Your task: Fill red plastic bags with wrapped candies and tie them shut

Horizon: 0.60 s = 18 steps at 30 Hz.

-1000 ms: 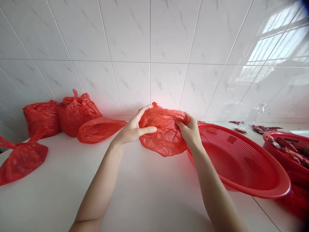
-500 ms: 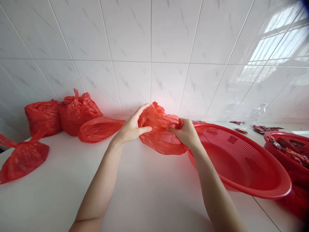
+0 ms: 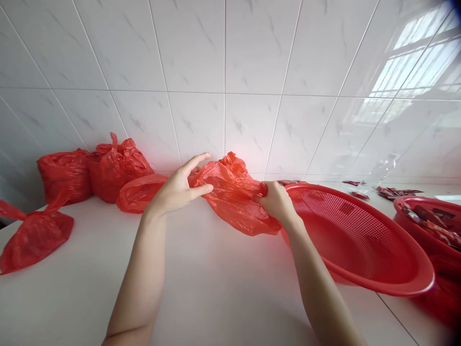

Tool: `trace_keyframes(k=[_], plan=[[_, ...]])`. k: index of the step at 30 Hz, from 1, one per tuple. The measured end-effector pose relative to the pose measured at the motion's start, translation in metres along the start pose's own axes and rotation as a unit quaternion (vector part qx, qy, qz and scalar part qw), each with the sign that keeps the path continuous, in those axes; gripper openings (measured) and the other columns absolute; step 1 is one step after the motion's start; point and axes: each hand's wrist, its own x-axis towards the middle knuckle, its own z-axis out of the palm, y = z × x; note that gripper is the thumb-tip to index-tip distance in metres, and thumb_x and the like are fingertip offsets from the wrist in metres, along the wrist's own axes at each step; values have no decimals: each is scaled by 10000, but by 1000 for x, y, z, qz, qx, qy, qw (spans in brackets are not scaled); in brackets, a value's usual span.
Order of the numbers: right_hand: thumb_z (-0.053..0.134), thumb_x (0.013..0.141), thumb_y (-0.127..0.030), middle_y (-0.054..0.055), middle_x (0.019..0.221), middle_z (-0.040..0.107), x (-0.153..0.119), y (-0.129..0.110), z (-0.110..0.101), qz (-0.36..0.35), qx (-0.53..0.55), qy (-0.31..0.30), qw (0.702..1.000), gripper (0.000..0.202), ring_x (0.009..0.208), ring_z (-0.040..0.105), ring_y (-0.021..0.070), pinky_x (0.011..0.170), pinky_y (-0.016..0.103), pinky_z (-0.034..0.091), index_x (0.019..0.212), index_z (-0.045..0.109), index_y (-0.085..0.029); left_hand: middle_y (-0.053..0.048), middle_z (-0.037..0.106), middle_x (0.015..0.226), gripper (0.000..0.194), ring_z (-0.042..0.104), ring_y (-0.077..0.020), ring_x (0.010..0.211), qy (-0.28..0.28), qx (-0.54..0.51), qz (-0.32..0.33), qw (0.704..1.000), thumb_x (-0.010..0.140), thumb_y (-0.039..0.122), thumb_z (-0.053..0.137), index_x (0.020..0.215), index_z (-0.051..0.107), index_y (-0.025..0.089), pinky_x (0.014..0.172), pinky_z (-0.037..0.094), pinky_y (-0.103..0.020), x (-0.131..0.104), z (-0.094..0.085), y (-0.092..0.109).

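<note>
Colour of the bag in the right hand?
The bag is translucent red; it shows best in the head view.

Daylight throws a glaring window reflection (image 3: 399,72) across glossy wall tiles (image 3: 252,48), upper right; tabletop (image 3: 216,283) shadows look soft.

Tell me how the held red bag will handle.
The red bag is probably floppy: its film is wrinkled. It looks light for its size, being translucent. It may crumple easily, as it's bunched at the right hand.
</note>
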Motion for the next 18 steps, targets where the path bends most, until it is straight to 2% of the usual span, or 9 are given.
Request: trace_keyframes(k=[2,4,7,9,12,13,15,16,18], plan=[[602,743,-258,-10,612,498,-1,-3,-1,-11,58,-15,998,214,560,424,144,503,272,285,636,418,-231,0,439,1543,762,374,-299,1437,-2,26,4,1000,778,340,731,1475,423,347,1178,340,-431,-3,2,6],[595,749,-267,-22,600,480,-3,-6,-2,-22,98,-26,995,215,549,410,132,493,267,282,633,418,-227,-1,484,1504,730,420,-285,1404,1,46,9,999,777,347,735,1448,446,344,1160,359,-415,-4,4,10],[596,743,-259,-27,599,477,-6,-11,-2,-35,112,-30,993,206,548,404,123,486,263,276,624,432,-220,-23,583,1368,439,532,-270,1274,22,69,24,997,770,319,724,1193,613,280,1074,431,-387,-4,9,12],[600,741,-255,-31,593,474,-7,-13,-2,-40,115,-33,992,193,548,401,120,484,261,276,625,451,-217,-38,614,1281,277,579,-261,1172,23,76,35,996,740,303,733,992,634,242,986,472,-362,-3,12,11],[605,744,-262,-35,576,462,-9,-16,-1,-45,121,-39,991,194,544,394,118,481,259,284,616,467,-214,-33,657,1034,208,616,-228,937,-28,79,41,996,709,322,737,838,608,223,788,492,-315,-1,17,10],[604,746,-267,-33,574,470,-9,-17,-1,-47,124,-42,990,188,544,402,120,480,258,291,617,480,-213,-15,639,885,187,598,-200,811,-47,78,33,995,717,332,721,764,582,216,696,469,-291,0,19,10],[626,743,-292,-23,599,522,-10,-18,-3,-52,137,-62,987,148,556,449,132,483,259,318,654,537,-213,27,492,642,258,467,-134,599,-51,74,13,996,747,317,664,624,466,205,552,363,-254,3,22,7],[649,736,-312,-14,629,562,-10,-17,-5,-55,146,-79,985,131,571,482,143,487,261,339,692,573,-216,40,406,587,303,390,-113,549,-24,72,5,997,761,295,632,590,399,203,522,310,-249,5,22,5],[707,702,-347,6,692,621,-10,-16,-9,-56,153,-108,981,168,606,533,165,495,266,374,752,607,-221,49,299,568,342,299,-97,531,74,67,2,995,767,248,591,581,307,203,509,255,-250,8,20,-1]])
